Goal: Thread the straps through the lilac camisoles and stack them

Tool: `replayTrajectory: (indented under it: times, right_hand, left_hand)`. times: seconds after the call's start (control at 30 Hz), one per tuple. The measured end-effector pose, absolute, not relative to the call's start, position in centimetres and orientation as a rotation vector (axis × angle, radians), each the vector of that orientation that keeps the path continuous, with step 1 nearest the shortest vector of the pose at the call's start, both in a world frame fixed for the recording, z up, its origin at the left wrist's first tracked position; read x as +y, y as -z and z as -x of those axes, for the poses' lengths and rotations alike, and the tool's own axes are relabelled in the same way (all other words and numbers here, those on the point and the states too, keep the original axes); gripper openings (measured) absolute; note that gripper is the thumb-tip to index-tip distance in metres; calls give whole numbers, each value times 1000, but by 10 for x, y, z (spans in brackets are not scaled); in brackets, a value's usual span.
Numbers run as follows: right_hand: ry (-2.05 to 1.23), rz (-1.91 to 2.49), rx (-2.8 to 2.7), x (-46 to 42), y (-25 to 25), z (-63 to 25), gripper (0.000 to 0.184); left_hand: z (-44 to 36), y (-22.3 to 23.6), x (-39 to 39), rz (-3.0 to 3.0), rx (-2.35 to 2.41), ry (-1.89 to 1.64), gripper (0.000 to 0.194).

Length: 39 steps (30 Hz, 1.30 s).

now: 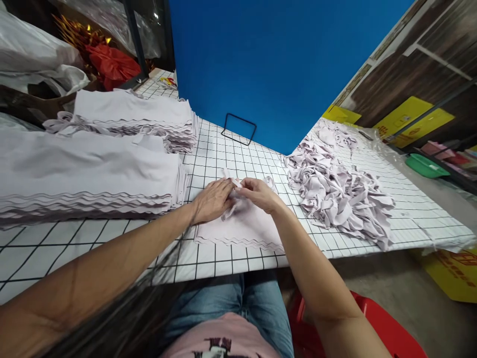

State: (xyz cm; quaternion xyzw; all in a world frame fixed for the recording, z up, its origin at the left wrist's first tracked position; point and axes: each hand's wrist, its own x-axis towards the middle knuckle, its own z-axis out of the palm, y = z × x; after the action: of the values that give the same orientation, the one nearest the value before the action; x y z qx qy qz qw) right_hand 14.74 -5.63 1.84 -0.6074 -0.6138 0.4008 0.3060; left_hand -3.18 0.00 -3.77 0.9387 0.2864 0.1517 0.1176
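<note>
A pale lilac fabric piece [242,228] with a wavy front edge lies on the checked tabletop in front of me. My right hand [259,193] pinches a narrow fabric strip [235,183] above the piece. My left hand [214,201] rests on the piece's left side, its fingertips meeting the same strip; its thumb side is partly hidden, so I cannot make out how firmly it grips. To the left lie two thick stacks of similar cloth, a near stack [85,169] and a far stack [134,109]. Right of my hands sits a crumpled heap of fabric strips [335,189].
A large blue panel [261,64] rises behind the checked table [223,261], with a thin black wire frame [240,129] at its foot. Plastic bags [33,49] crowd the back left. A red stool [383,323] and yellow boxes [452,273] are at lower right.
</note>
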Motion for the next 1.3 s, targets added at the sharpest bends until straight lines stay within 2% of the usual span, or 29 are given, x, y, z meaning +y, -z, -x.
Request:
replayTrajectory:
  times: [0.2, 0.3, 0.37, 0.43, 0.5, 0.63, 0.77, 0.9, 0.97, 1.13, 1.3]
  right_hand:
    - [-513, 1862, -2160, -107, -59, -128, 13]
    - [-660, 1772, -2287, -119, -62, -126, 21]
    - [-820, 1779, -2113, -112, -55, -130, 36]
    - [-822, 1847, -1853, -98, -43, -135, 44]
    - [-781, 1884, -1701, -81, -29, -136, 42]
    - [-814, 1834, -1770, -63, -11, -128, 29]
    - [-464, 1805, -1811, -65, -15, -126, 15]
    - [-123, 1867, -1941, -71, -18, -125, 6]
    - [69, 1866, -2054, -72, -15, -122, 9]
    - [506, 1689, -2326, -74, -4, -115, 18]
    - [648, 1502, -2549, -80, 1, -111, 22]
  left_hand:
    - [33, 40, 0, -2733, 841, -437, 60]
    - [33, 42, -1, -2768, 843, -421, 63]
    - [33, 41, -2, -2782, 843, -449, 61]
    - [34, 39, -4, -2784, 845, -482, 59]
    - [35, 38, -5, -2788, 843, -510, 58]
    - [36, 39, -6, -2791, 847, -500, 58]
    - [34, 41, -1, -2767, 847, -463, 48]
    - [35, 34, 6, -2674, 879, -717, 34]
    - [36, 25, 6, -2537, 963, -824, 32]
    - [37, 3, 0, -1868, 1021, -692, 53]
    - [38, 4, 1, -1673, 1014, -617, 48]
